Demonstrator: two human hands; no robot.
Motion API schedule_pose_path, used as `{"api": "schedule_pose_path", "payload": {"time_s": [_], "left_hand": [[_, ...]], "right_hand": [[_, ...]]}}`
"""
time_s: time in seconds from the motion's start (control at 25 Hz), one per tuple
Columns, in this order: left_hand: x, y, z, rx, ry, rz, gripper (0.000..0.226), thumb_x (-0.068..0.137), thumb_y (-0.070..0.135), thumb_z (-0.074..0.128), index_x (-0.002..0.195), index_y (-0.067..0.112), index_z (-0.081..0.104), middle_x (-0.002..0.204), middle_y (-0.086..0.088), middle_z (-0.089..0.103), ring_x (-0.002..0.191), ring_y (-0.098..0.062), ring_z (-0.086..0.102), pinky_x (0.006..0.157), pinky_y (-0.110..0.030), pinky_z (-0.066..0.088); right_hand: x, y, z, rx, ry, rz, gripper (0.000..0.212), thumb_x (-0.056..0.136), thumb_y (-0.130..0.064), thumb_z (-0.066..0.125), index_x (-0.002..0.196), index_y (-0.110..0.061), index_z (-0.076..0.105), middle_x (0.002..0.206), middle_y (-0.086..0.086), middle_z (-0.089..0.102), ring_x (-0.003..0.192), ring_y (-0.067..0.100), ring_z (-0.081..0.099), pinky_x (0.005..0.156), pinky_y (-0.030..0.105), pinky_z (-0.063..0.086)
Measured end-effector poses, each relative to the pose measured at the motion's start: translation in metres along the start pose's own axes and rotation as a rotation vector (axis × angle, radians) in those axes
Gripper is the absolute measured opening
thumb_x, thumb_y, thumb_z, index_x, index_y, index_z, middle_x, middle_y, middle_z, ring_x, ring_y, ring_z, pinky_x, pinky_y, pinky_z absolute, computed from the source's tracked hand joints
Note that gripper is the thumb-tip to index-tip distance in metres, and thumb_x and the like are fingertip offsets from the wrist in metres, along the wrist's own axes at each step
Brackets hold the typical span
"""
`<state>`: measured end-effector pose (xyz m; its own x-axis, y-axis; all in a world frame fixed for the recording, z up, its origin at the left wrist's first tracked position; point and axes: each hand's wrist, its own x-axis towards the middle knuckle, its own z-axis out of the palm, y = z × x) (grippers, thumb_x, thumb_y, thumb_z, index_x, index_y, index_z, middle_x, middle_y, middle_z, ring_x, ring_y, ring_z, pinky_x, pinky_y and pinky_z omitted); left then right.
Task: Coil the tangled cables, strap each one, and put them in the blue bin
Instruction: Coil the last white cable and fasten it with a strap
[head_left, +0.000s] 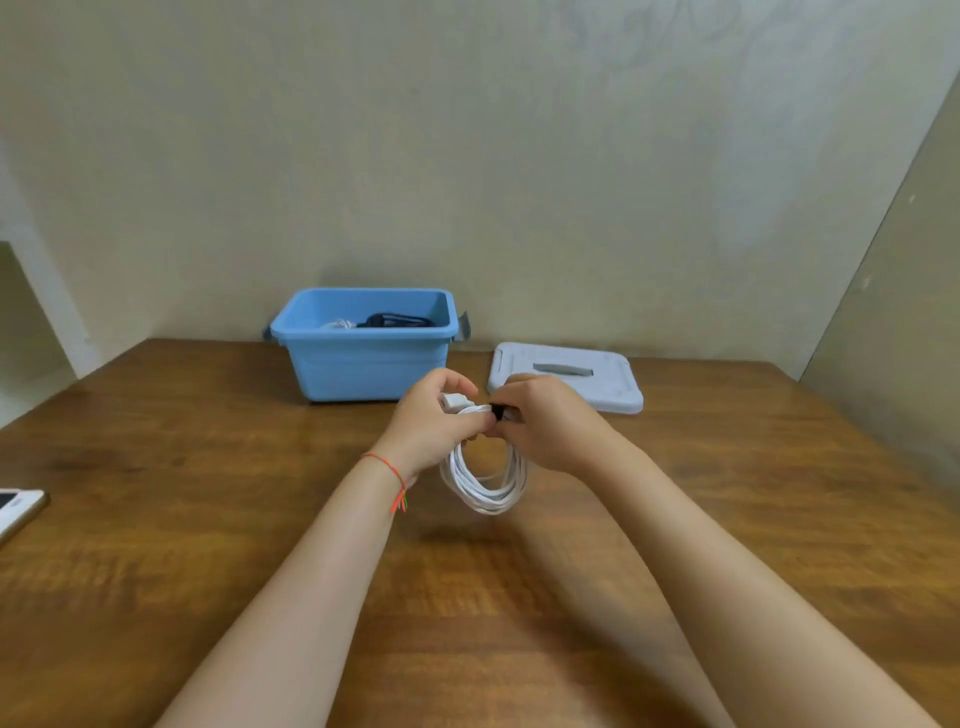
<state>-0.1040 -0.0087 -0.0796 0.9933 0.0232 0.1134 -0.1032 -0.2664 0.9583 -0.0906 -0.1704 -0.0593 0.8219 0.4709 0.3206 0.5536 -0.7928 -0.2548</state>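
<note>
Phone (18, 506): at the tabletop's (208, 519) left edge.
Blue bin (363, 364): far side, holding coiled cables.
My left hand (434, 421): grips the white cable coil (485, 483), lifted.
My right hand (550, 421): pinches a black strap (498, 412) on it.
Lid (569, 382): behind it.

no readable text, label, brand, number or sign on anything in view

Phone (18, 512) cut off at left edge; bin (363, 358) contents partly hidden behind front wall.
</note>
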Motion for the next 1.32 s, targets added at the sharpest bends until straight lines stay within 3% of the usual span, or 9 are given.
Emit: {"api": "schedule_pose_path", "payload": {"time_s": [0.2,0.28,0.4,0.48,0.6,0.92,1.04,1.12,1.32], "left_hand": [[0.035,0.022,-0.038,-0.018,-0.043,0.048,0.035,0.08,0.019,0.082,0.108,0.016,0.061,0.086,-0.013,0.067,0.069,-0.016,0.067,0.08,-0.035,0.056],[0.049,0.022,-0.051,-0.061,-0.036,0.046,0.029,0.084,0.029,0.078,0.106,0.019,0.062,0.087,-0.012,0.071,0.074,-0.019,0.07,0.081,-0.038,0.057],[0.076,0.011,-0.074,-0.116,0.275,0.123,0.015,0.096,0.03,0.061,0.09,0.019,0.069,0.087,0.001,0.073,0.088,-0.019,0.068,0.087,-0.037,0.052],[0.097,-0.008,-0.093,0.389,0.407,0.22,0.014,0.093,0.024,0.061,0.101,0.021,0.072,0.106,0.003,0.072,0.108,-0.02,0.062,0.103,-0.037,0.04],[0.114,-0.023,-0.101,0.932,0.214,0.157,0.029,0.093,0.032,0.064,0.12,0.022,0.066,0.118,0.0,0.067,0.119,-0.025,0.055,0.109,-0.038,0.032],[0.083,0.003,-0.057,0.672,0.035,0.308,0.019,0.087,0.032,0.068,0.086,0.015,0.077,0.086,-0.002,0.074,0.086,-0.019,0.066,0.08,-0.035,0.052],[0.07,0.016,-0.076,0.447,0.412,0.399,0.032,0.081,0.031,0.053,0.065,0.005,0.065,0.061,-0.011,0.059,0.062,-0.025,0.053,0.061,-0.04,0.045],[0.075,0.023,-0.103,0.399,0.641,0.409,0.025,0.08,0.021,0.05,0.072,0.005,0.068,0.071,-0.01,0.064,0.075,-0.028,0.056,0.066,-0.034,0.041],[0.091,0.028,-0.126,0.504,0.674,0.513,0.037,0.084,0.015,0.041,0.1,0.007,0.073,0.107,-0.009,0.069,0.106,-0.028,0.056,0.094,-0.029,0.036]], "right_hand": [[0.051,-0.009,-0.016,-0.009,0.043,-0.12,0.015,0.091,-0.025,0.066,0.095,-0.011,0.069,0.08,-0.004,0.052,0.071,0.017,0.048,0.062,0.029,0.032],[0.072,-0.008,-0.014,0.06,0.032,-0.105,0.013,0.09,-0.023,0.067,0.082,-0.014,0.065,0.072,-0.006,0.051,0.064,0.013,0.048,0.061,0.029,0.036],[0.102,0.003,-0.014,0.205,0.063,0.004,0.029,0.089,-0.017,0.067,0.063,-0.018,0.052,0.059,-0.006,0.045,0.053,0.009,0.039,0.058,0.03,0.031],[0.115,0.013,-0.017,0.328,0.084,0.13,0.027,0.089,-0.019,0.065,0.068,-0.004,0.057,0.058,0.0,0.045,0.052,0.013,0.037,0.052,0.028,0.031],[0.126,0.017,-0.017,0.481,0.058,0.309,0.027,0.09,-0.025,0.066,0.074,-0.003,0.062,0.059,0.002,0.047,0.05,0.013,0.039,0.046,0.023,0.031],[0.148,0.008,-0.027,0.808,0.132,0.603,0.018,0.089,-0.015,0.069,0.081,0.0,0.063,0.063,0.014,0.06,0.049,0.021,0.058,0.044,0.026,0.051],[0.159,0.001,-0.016,0.765,0.09,0.682,0.016,0.089,-0.012,0.065,0.085,0.002,0.061,0.062,0.015,0.058,0.046,0.019,0.055,0.044,0.026,0.051],[0.166,-0.01,-0.005,0.673,0.046,0.642,0.016,0.088,-0.014,0.065,0.085,0.002,0.064,0.061,0.013,0.058,0.046,0.019,0.052,0.046,0.027,0.048],[0.183,-0.055,0.023,0.663,-0.102,0.379,0.024,0.085,-0.024,0.07,0.075,-0.002,0.07,0.066,0.013,0.063,0.062,0.024,0.06,0.062,0.029,0.047]]}}
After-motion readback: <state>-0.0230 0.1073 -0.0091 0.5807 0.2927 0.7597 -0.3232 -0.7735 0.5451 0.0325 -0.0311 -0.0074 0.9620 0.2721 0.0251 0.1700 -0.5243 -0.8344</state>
